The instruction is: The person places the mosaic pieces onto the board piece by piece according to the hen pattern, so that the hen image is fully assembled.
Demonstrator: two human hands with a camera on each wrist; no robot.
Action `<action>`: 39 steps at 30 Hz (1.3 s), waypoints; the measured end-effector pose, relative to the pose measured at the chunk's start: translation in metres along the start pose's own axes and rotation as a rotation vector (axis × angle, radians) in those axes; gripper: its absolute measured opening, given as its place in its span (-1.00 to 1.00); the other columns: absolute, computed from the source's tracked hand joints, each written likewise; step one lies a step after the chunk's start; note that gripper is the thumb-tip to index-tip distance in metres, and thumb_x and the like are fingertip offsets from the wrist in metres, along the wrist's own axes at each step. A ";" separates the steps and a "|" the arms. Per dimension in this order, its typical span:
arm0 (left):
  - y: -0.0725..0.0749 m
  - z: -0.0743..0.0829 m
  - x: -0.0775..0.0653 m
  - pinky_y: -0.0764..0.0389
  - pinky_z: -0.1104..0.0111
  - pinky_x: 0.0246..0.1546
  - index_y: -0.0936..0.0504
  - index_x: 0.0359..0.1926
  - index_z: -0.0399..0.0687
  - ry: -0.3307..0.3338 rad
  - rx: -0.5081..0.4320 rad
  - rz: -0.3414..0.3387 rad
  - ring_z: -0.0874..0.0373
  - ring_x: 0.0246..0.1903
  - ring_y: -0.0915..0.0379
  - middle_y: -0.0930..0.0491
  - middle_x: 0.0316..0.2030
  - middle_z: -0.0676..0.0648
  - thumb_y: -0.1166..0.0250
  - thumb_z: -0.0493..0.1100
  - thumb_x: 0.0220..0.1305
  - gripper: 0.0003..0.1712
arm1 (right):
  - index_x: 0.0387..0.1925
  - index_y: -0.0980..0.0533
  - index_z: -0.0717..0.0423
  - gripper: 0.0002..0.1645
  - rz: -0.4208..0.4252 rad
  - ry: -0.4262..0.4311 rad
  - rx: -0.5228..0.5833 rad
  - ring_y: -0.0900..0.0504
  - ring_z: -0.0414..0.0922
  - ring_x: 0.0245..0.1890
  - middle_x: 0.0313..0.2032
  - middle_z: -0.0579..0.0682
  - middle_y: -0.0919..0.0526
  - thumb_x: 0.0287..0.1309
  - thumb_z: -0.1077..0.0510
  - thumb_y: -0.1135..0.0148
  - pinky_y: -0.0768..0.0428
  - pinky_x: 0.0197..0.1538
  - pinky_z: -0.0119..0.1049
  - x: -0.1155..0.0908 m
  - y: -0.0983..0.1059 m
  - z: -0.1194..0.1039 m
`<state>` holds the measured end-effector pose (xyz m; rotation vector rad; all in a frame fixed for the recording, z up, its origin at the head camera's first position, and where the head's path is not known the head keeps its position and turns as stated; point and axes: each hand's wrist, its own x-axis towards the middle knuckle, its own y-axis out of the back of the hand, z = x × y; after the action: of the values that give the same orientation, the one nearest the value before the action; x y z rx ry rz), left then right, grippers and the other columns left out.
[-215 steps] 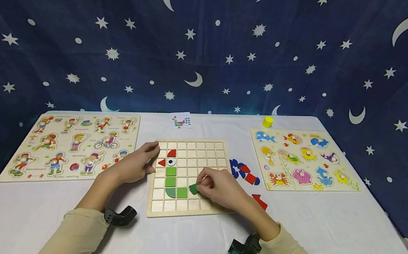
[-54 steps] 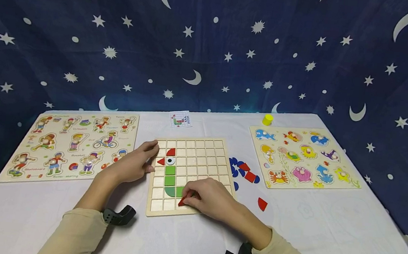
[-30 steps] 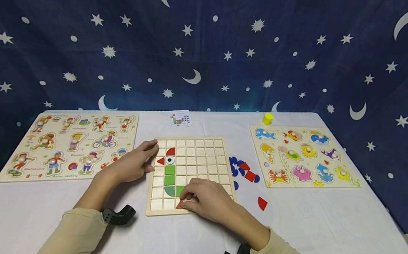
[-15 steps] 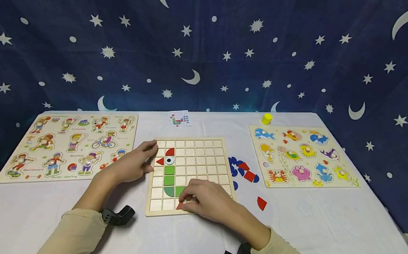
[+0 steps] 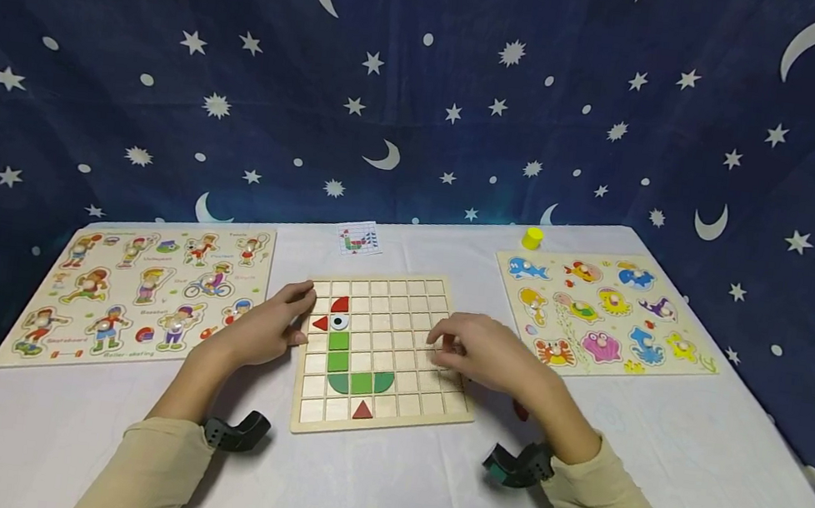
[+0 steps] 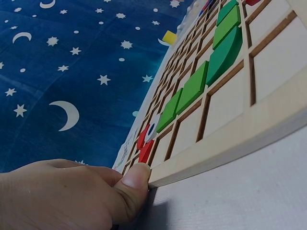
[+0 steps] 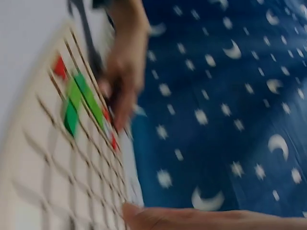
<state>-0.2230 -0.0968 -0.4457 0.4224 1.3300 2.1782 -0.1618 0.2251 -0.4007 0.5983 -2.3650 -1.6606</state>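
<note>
A wooden grid board (image 5: 394, 303) lies on the white cloth. My left hand (image 5: 259, 329) holds its left edge, the thumb (image 6: 136, 177) on the side near the corner. Set in its cells are a red quarter circle (image 5: 340, 305), a small red triangle (image 5: 321, 323), a round eye tile (image 5: 339, 322), green squares (image 5: 339, 351) and green quarter circles (image 5: 383, 382). A larger red triangle (image 5: 363, 410) sits in the bottom row. Over the board's right side hovers my right hand (image 5: 490, 351), fingers loosely bent and holding nothing. A red piece (image 5: 521, 410) peeks out under that wrist.
A small picture card (image 5: 360, 238) lies behind the board. To the left is a sports peg puzzle (image 5: 124, 289); to the right, a sea-animal puzzle (image 5: 607, 319) with a yellow cylinder (image 5: 532, 238) behind it. A dark star-and-moon curtain (image 5: 427, 80) hangs behind the table.
A green quarter circle, then a red triangle, were set in the board by my right hand. It has let go of the triangle and moved right, covering the loose pieces. My left hand stayed put.
</note>
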 end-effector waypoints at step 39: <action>-0.001 -0.001 0.001 -0.26 -0.02 0.29 -0.14 0.39 -0.37 0.019 0.003 -0.007 -0.26 0.38 -0.05 -0.01 0.43 -0.33 -0.26 -0.25 0.22 -0.22 | -0.15 -0.50 0.09 -0.61 -0.163 -0.332 -0.105 -0.45 -0.14 -0.41 -0.41 -0.05 -0.52 0.07 -0.04 -0.36 -0.42 -0.38 -0.31 -0.006 0.018 0.061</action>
<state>-0.2239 -0.0970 -0.4469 0.3979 1.3439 2.1794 -0.1831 0.2853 -0.4048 0.5457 -2.4826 -2.0852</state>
